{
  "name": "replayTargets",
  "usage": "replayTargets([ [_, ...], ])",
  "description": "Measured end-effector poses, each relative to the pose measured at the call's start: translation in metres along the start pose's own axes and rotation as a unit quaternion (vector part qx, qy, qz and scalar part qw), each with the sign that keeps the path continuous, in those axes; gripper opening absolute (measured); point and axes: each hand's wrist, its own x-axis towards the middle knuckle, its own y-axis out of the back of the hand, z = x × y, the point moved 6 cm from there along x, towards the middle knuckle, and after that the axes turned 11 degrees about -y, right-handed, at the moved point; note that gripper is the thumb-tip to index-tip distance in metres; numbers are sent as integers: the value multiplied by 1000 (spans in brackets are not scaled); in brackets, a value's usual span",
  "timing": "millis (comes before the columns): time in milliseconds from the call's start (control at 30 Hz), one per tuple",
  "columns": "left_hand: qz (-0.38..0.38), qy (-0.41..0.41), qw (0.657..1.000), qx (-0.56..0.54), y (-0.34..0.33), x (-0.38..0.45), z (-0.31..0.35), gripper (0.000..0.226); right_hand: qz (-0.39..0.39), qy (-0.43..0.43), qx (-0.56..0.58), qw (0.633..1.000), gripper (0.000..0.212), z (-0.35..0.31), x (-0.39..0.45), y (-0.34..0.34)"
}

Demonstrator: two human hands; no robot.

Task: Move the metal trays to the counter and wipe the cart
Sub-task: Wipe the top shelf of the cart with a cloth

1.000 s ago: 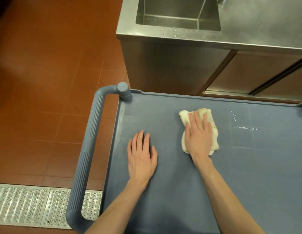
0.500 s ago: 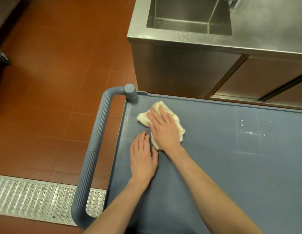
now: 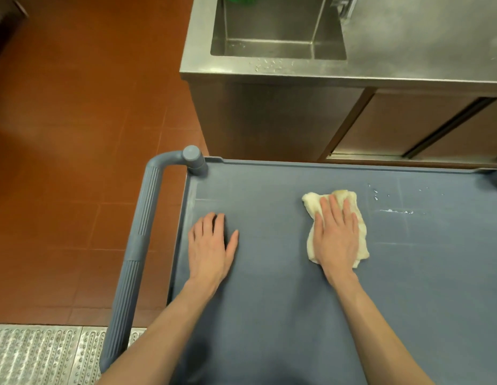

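Note:
The grey-blue cart fills the lower right of the head view, its top shelf bare of trays. A crumpled cream cloth lies on the shelf near the middle. My right hand presses flat on the cloth with straight fingers. My left hand rests flat on the bare shelf near the left edge, fingers straight. White smears and droplets mark the shelf just right of the cloth. No metal trays are in view.
A steel counter with a sink basin stands just beyond the cart's far edge. The cart's ribbed handle runs down its left side. Red floor tiles lie to the left, with a metal drain grate at the lower left.
My right hand slid the cloth from the shelf's far left corner back toward the middle right. My left hand stayed flat near the left edge.

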Motion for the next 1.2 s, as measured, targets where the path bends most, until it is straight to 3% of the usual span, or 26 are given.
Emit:
replayTargets([
  [200,11,-29,999,-19,-6,16,1,54,15,9,-5,1000,48,-23,4,-4],
  [600,58,-29,994,-88,-7,13,-4,47,-30,200,-15,979,52,-161,8,-28],
  [733,69,-13,989,-128,-6,11,-7,47,-39,274,16,961,50,-203,4,-35],
  [900,109,58,972,-198,5,10,-14,53,-102,395,43,912,50,-249,-18,-52],
  [1067,139,75,968,-194,13,10,-23,52,-115,491,38,863,49,-243,-41,-45],
  [1200,129,57,975,-173,13,9,-22,50,-113,479,35,870,48,-215,-55,-43],
])
